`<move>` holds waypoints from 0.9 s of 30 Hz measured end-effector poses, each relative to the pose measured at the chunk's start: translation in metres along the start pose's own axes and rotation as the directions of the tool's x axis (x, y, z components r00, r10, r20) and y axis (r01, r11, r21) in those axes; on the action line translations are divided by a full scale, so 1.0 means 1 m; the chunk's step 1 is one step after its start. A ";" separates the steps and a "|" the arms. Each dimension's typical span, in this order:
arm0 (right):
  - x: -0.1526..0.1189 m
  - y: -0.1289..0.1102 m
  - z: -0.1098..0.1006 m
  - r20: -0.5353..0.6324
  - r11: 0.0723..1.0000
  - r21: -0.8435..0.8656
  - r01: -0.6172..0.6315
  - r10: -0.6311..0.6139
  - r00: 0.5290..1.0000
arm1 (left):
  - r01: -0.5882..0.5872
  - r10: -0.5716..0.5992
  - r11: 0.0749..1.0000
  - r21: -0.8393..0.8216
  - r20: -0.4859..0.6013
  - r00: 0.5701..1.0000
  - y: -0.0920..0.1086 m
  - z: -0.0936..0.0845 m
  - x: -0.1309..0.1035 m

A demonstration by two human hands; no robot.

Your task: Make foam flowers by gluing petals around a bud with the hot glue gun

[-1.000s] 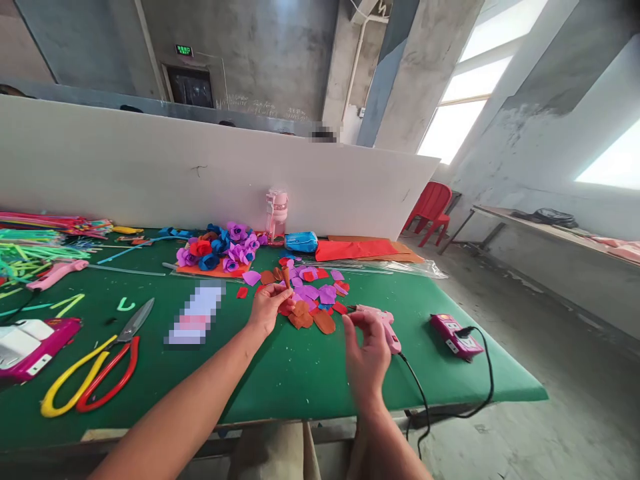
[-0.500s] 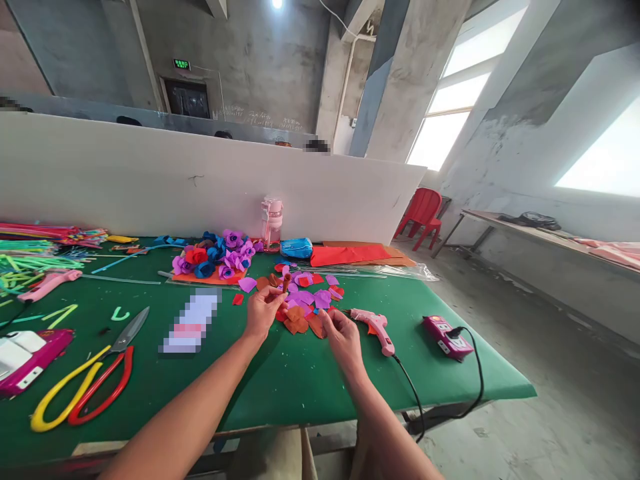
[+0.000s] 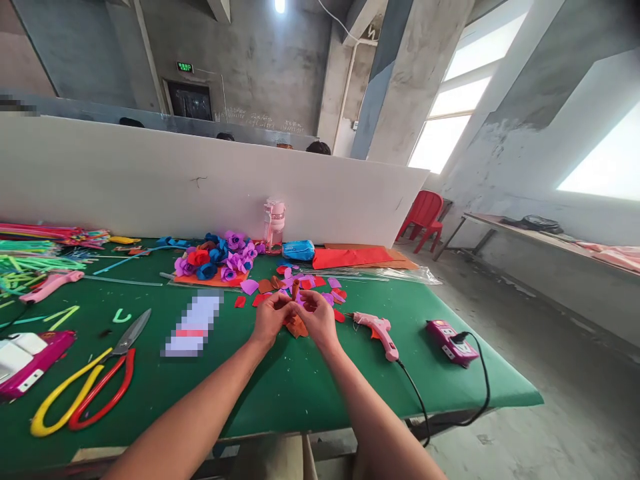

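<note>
Pinching a brown felt roll (image 3: 295, 288), left hand (image 3: 270, 317), right hand (image 3: 317, 319), glue gun (image 3: 379, 330) beside, scissors (image 3: 90, 380) apart.

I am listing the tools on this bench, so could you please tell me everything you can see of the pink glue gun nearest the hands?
The pink plastic glue gun lies on its side on the green felt-covered table, just right of the right hand, which does not touch it. Its nozzle points left toward the scattered petals, with an orange trigger showing at its middle. A black cord leaves its handle end and runs over the table's front edge. Neither hand holds it.
</note>
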State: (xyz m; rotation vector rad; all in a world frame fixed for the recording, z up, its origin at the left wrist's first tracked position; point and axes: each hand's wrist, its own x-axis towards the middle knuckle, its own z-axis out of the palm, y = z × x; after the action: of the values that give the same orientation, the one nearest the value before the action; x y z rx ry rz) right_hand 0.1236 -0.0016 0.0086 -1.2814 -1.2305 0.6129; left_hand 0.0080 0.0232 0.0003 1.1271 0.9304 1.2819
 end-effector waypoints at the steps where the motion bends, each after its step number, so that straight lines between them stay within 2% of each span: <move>1: 0.000 0.000 0.003 0.006 1.000 -0.001 -0.018 0.018 1.000 | -0.009 0.009 1.000 -0.005 0.003 1.000 0.000 0.000 0.000; 9: -0.002 -0.001 0.009 -0.008 0.997 0.030 -0.065 0.066 0.998 | -0.022 0.021 1.000 0.010 0.027 0.999 -0.002 0.003 -0.001; 13: 0.001 0.003 0.002 0.096 0.989 0.124 -0.083 0.071 0.993 | -0.007 0.005 1.000 0.025 0.071 0.997 -0.004 0.002 0.000; 16: 0.000 0.007 -0.009 0.156 0.981 0.178 -0.071 0.043 0.987 | -0.052 0.048 0.997 0.048 0.091 0.995 -0.004 0.001 0.001; 19: -0.004 0.011 -0.022 0.063 0.986 0.156 -0.056 0.047 0.997 | -0.114 0.108 0.989 0.089 0.068 0.992 -0.003 0.000 0.001; 22: -0.009 0.012 -0.032 -0.081 0.998 0.042 -0.057 0.060 0.995 | -0.106 0.100 0.988 0.116 0.060 0.993 -0.003 0.001 0.001; 24: -0.012 0.010 -0.035 -0.094 0.998 0.005 -0.058 0.058 0.994 | -0.082 0.074 0.990 0.113 0.069 0.995 -0.003 0.001 0.000; 27: -0.015 0.005 -0.036 -0.038 0.996 0.039 -0.076 0.078 0.996 | -0.031 0.026 0.997 0.075 0.070 0.997 -0.003 0.002 -0.001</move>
State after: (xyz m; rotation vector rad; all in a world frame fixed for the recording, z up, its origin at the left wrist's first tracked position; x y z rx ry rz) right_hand 0.1530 -0.0270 0.0050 -1.3078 -1.1367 0.6607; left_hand 0.0102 0.0224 -0.0019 1.2406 0.9209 1.2312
